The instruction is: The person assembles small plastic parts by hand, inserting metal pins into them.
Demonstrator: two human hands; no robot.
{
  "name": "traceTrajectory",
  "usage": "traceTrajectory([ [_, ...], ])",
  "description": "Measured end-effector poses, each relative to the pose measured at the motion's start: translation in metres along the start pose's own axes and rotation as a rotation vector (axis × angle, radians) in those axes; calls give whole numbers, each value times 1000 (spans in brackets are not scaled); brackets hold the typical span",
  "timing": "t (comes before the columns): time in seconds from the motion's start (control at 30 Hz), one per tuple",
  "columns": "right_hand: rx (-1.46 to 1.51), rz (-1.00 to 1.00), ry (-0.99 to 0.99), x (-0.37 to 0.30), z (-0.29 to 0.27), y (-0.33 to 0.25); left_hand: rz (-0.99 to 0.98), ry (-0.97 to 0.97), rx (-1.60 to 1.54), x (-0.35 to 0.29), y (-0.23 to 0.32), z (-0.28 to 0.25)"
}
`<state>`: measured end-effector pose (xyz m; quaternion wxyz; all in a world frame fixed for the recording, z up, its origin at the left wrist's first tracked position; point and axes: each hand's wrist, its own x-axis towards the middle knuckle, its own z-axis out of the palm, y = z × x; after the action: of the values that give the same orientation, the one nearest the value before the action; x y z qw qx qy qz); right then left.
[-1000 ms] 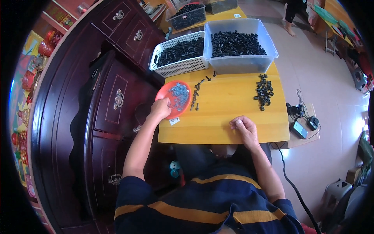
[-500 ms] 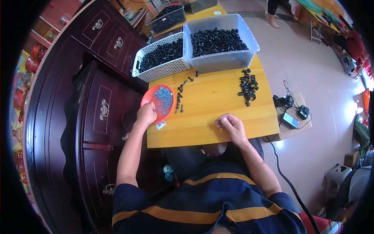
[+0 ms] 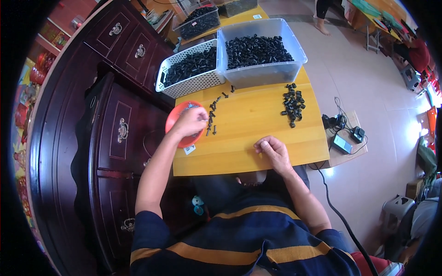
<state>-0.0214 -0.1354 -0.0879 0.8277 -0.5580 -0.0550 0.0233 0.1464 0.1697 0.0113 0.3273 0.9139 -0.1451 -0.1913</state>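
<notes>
Head view: left hand (image 3: 191,121) over orange dish (image 3: 176,120), perhaps touching.

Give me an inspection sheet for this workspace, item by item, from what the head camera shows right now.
Surface: yellow wooden table.
Job's things: orange dish at the left edge; short row of small black parts beside it; loose pile of black parts.
Clutter: clear bin and white basket, both holding black parts.
Hands: left hand over the dish; right hand resting closed on the table.
Cables: black cable and small devices on the floor.
Surroundings: dark wooden cabinet to the left.
</notes>
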Motion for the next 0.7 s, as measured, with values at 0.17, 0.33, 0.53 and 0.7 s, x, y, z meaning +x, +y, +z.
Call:
traceTrajectory([
  [0.17,-12,-2,3,-1,1,1,70,-65,83,66,41,47],
  [0.33,10,-14,-6,-3,-2,3,276,222,-93,93,75,70],
  [0.53,30,3,-28,-3,-5,2,248,168,46,77,55,67],
  [0.7,52,11,-18,-1,-3,3,209,190,73,55,51,92],
])
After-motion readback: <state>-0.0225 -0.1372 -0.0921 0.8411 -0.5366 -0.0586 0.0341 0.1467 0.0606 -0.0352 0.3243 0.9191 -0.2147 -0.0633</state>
